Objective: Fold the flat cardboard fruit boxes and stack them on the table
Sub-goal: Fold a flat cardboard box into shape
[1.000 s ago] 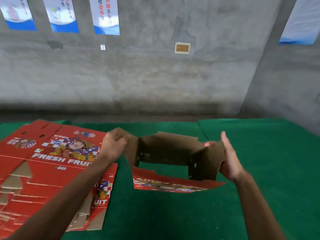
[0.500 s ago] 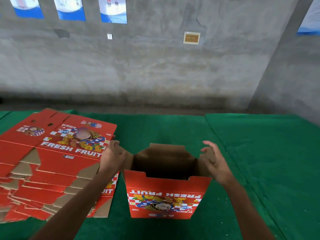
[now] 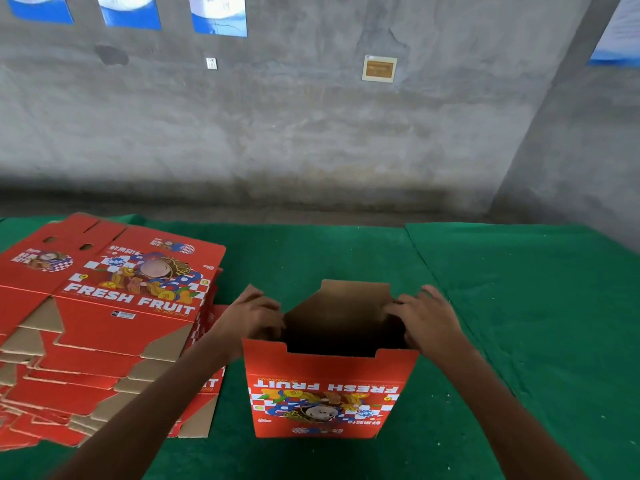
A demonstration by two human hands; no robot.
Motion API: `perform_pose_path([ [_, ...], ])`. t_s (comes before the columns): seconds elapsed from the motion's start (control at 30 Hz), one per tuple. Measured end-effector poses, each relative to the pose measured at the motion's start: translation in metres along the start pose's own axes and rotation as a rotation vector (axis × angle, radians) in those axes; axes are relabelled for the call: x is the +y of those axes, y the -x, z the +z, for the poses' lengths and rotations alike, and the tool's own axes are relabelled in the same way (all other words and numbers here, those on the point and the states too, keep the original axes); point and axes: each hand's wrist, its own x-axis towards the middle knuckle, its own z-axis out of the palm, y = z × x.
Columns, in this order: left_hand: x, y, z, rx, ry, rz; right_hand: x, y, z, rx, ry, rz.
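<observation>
Since half a second ago the hands have been brought inward onto the top of the box, and the far flap has been tipped further toward the opening; the box itself has been kept standing on the table, squared up, its red printed front turned to the camera with "FRESH FRUIT" read upside down. The left hand is laid on the box's left top edge, fingers curled over the cardboard there and gripping it; the right hand is set on the right top edge, fingers bent over a side flap, which is pressed inward; whether the thumb is closed under it cannot be told. The inside of the box is seen as dark, with brown cardboard on the far flap. Left of the box, just beside it, a pile of flat red boxes is spread in a fanned heap on the green table cover; the left forearm is passed over the pile's near corner. Behind the box a grey concrete wall is seen, with blue-edged posters along its top and a small framed plate above and right of the box.
</observation>
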Motion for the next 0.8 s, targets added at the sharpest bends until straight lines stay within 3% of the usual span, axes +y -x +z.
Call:
perform_pose_path([
  [0.07,-0.006,0.008,0.004,-0.046,0.179,-0.079,0.002,-0.002,0.001,-0.028,-0.01,0.005],
  [0.17,-0.006,0.022,0.0,-0.092,0.787,-0.394,0.008,-0.004,0.01,-0.065,-0.037,0.018],
  [0.27,0.001,0.031,-0.008,-0.072,0.951,-0.735,0.01,-0.006,0.017,-0.078,-0.107,0.053],
  [0.33,0.013,0.033,-0.01,-0.023,0.91,-0.794,0.012,-0.009,0.02,-0.087,-0.149,0.062],
  [0.53,0.038,0.017,-0.01,0.286,0.767,-0.582,0.02,-0.012,0.026,-0.066,-0.205,0.065],
  [0.67,0.053,-0.007,-0.006,0.425,0.47,-0.707,0.04,-0.013,0.033,-0.047,-0.493,0.073],
  [0.73,0.056,-0.013,-0.002,0.404,0.316,-0.77,0.047,-0.014,0.034,-0.102,-0.737,0.119],
  [0.8,0.057,-0.018,0.005,0.271,0.097,-0.695,0.05,-0.012,0.033,-0.093,-0.926,0.14],
])
